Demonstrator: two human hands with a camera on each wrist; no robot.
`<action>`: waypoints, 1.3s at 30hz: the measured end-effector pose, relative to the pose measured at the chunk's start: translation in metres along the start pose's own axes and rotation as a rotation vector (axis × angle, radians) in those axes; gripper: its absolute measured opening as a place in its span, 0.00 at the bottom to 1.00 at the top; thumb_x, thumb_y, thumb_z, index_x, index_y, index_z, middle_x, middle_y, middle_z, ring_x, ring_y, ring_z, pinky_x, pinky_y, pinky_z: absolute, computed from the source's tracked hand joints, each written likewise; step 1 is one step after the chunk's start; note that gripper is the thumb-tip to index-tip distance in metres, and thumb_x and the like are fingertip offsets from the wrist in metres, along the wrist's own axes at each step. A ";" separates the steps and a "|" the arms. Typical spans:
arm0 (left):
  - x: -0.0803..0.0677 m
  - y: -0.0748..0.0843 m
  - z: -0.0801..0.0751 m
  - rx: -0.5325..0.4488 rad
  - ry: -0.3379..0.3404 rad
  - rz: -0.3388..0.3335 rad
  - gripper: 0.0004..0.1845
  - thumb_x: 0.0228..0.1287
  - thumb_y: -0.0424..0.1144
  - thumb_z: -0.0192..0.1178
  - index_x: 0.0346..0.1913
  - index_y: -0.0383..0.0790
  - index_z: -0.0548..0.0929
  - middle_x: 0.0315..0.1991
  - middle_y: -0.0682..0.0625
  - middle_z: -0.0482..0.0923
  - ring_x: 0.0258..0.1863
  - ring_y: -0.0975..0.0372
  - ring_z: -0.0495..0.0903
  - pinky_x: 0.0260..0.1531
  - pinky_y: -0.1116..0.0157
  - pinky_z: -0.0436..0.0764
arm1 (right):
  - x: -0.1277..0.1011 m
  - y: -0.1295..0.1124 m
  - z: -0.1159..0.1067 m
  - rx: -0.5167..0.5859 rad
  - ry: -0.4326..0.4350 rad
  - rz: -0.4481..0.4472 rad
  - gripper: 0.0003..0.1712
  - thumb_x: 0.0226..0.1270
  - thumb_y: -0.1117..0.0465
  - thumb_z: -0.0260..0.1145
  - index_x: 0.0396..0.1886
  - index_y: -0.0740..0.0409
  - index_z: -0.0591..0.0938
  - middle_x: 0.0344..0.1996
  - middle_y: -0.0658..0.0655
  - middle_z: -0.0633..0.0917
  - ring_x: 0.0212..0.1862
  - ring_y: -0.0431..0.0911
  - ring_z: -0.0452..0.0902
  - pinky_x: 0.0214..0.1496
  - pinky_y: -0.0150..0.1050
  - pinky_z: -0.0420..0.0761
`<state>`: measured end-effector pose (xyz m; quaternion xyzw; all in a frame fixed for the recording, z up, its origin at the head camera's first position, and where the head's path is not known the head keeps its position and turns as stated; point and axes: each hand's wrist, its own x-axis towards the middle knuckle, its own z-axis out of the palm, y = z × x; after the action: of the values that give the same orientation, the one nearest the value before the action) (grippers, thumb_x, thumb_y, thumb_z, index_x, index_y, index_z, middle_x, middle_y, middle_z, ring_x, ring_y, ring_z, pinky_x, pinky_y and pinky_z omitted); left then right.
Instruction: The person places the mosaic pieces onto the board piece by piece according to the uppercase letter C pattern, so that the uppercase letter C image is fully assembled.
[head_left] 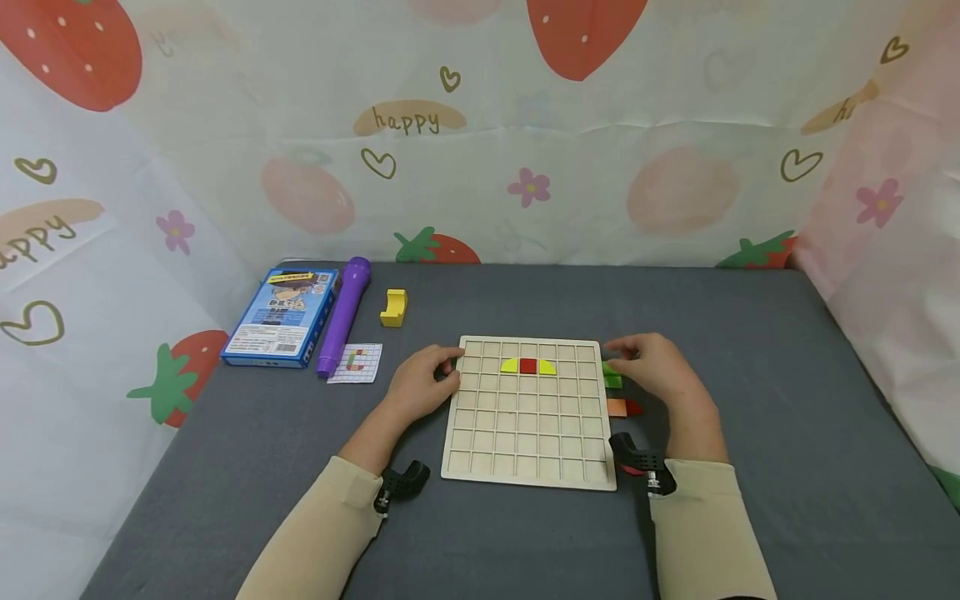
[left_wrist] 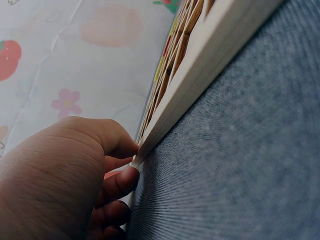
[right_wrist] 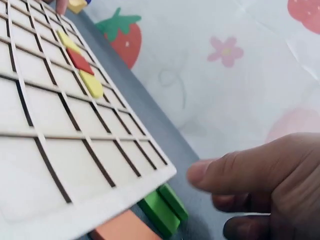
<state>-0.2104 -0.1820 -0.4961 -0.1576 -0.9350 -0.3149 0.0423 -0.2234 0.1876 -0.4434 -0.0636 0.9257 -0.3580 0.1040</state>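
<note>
A pale wooden grid board [head_left: 528, 433] lies on the grey cloth. Its upper part bears a red square tile [head_left: 528, 367] between two yellow rounded tiles [right_wrist: 91, 84]. My left hand [head_left: 420, 385] pinches the board's left edge, thumb and fingertips at the rim in the left wrist view [left_wrist: 60, 170]. Off the far right corner is my right hand [head_left: 660, 367], its thumb [right_wrist: 225, 175] straight and nothing held. Just beneath that hand, green blocks [right_wrist: 162, 210] lie against the board's right side. An orange block [head_left: 617, 407] and a dark red piece [head_left: 634, 407] lie nearer me.
At the back left lie a blue box [head_left: 283, 317], a purple marker-like stick [head_left: 345, 317] and a small printed grid card [head_left: 360, 364]. A yellow notched block [head_left: 393, 308] stands beside them. Another red piece [head_left: 632, 471] is partly hidden under the right wrist's black camera mount [head_left: 637, 454].
</note>
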 end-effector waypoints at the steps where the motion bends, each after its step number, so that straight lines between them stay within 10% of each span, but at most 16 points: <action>1: 0.000 0.000 0.000 -0.002 0.000 0.000 0.21 0.68 0.37 0.60 0.62 0.41 0.84 0.34 0.53 0.74 0.33 0.58 0.71 0.39 0.58 0.69 | 0.001 0.002 0.001 -0.006 -0.007 0.009 0.22 0.74 0.61 0.65 0.62 0.67 0.82 0.32 0.57 0.74 0.32 0.50 0.67 0.36 0.45 0.68; 13: 0.002 -0.003 0.001 -0.005 -0.005 0.000 0.21 0.68 0.37 0.59 0.63 0.42 0.84 0.34 0.53 0.74 0.32 0.59 0.71 0.38 0.58 0.69 | 0.002 0.011 0.002 -0.024 -0.050 0.058 0.24 0.71 0.62 0.67 0.62 0.69 0.82 0.35 0.60 0.79 0.35 0.51 0.71 0.36 0.44 0.71; 24: 0.001 -0.003 0.002 -0.004 -0.005 -0.007 0.21 0.68 0.37 0.60 0.63 0.42 0.84 0.34 0.53 0.73 0.31 0.59 0.70 0.37 0.58 0.69 | -0.002 0.000 -0.001 -0.038 0.001 0.062 0.26 0.76 0.55 0.63 0.65 0.68 0.80 0.60 0.71 0.79 0.60 0.65 0.75 0.57 0.59 0.77; 39: 0.001 -0.001 0.001 -0.005 0.006 -0.012 0.21 0.67 0.37 0.60 0.62 0.42 0.84 0.33 0.54 0.73 0.31 0.59 0.70 0.38 0.59 0.69 | -0.012 -0.036 -0.004 0.003 0.058 -0.077 0.22 0.76 0.55 0.64 0.63 0.62 0.81 0.55 0.65 0.80 0.43 0.55 0.78 0.40 0.48 0.77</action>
<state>-0.2114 -0.1821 -0.4980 -0.1511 -0.9349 -0.3182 0.0428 -0.2115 0.1663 -0.4145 -0.0886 0.9246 -0.3649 0.0635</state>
